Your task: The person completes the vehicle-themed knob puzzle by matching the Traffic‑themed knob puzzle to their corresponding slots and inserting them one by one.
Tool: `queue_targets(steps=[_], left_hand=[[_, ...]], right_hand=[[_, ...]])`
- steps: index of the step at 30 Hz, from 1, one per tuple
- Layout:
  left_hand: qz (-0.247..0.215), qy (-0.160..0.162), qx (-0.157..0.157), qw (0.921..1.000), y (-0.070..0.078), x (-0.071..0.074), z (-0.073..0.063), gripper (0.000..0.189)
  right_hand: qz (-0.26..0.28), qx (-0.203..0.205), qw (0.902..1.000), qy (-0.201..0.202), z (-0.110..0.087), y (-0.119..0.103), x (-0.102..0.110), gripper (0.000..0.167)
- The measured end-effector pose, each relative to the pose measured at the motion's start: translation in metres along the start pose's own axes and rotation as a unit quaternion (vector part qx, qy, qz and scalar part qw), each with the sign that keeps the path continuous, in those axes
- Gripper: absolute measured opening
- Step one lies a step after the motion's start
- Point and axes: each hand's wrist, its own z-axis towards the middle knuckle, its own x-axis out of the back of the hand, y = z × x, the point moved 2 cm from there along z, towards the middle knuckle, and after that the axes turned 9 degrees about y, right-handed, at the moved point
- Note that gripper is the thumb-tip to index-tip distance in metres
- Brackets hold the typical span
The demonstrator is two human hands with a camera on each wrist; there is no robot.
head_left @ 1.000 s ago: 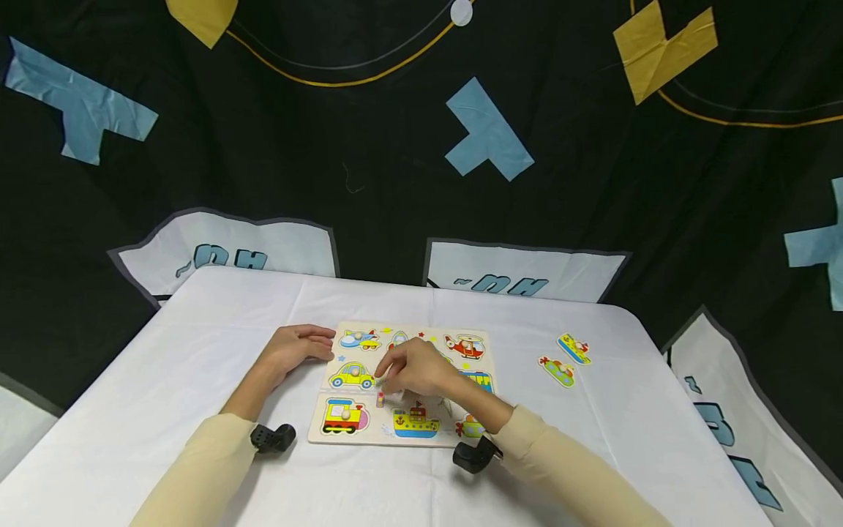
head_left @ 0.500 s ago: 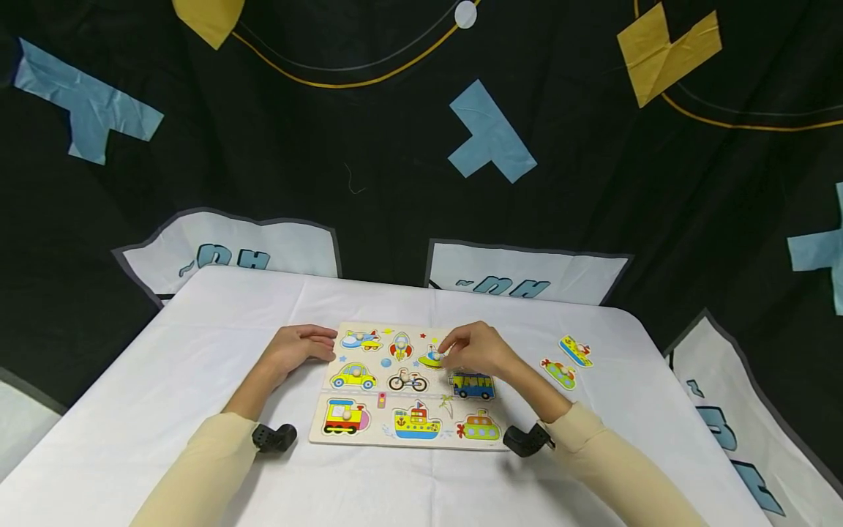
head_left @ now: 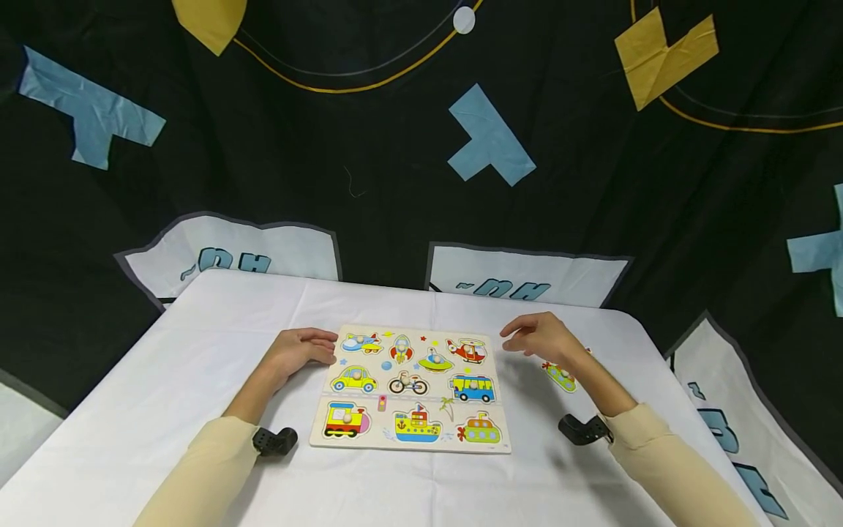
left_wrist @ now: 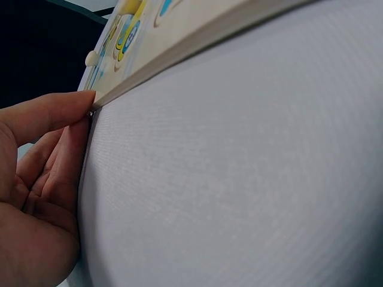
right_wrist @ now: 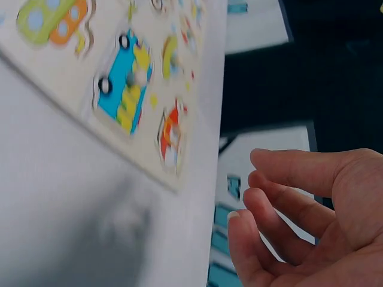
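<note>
A wooden peg puzzle board (head_left: 388, 401) with vehicle shapes lies on the white table. Its left edge is touched by the fingertips of my left hand (head_left: 294, 351); the left wrist view shows them right at a corner of the edge. My right hand (head_left: 543, 338) hovers beyond the board's right edge, fingers loosely bent and holding nothing. Below it on the cloth lies a loose submarine piece (head_left: 560, 377), partly covered by the forearm. A loose ship piece is almost wholly hidden behind that wrist. On the board are a bicycle (head_left: 408, 383), a bus (head_left: 473, 389) and a helicopter (head_left: 466, 350).
A white cloth covers the table (head_left: 382, 487). Behind it hangs a black curtain (head_left: 369, 183) with blue and gold shapes. Both wrists wear small black cameras, the left camera (head_left: 275, 441) near the board's lower left corner.
My right hand has moved from over the board's middle, past the flying saucer, to the right side off the board. The bicycle and bus are uncovered. My left hand stays at the edge.
</note>
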Motion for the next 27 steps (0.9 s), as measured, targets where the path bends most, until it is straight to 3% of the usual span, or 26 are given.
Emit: queue_targets(steps=[11, 19, 27], left_hand=[[0.001, 0.001, 0.004, 1.0000, -0.001, -0.001, 0.000, 0.050], [0.000, 0.000, -0.001, 1.0000, -0.001, -0.001, 0.000, 0.051], [-0.003, 0.001, -0.002, 1.0000, -0.001, -0.001, 0.000, 0.050]], right_hand=[[-0.002, -0.044, 0.9981, 0.044, 0.006, 0.047, 0.040, 0.041], [0.015, -0.087, 0.9928, 0.081, 0.011, 0.079, 0.047, 0.044], [0.001, -0.102, 0.9880, 0.116, 0.014, 0.101, 0.050, 0.046]])
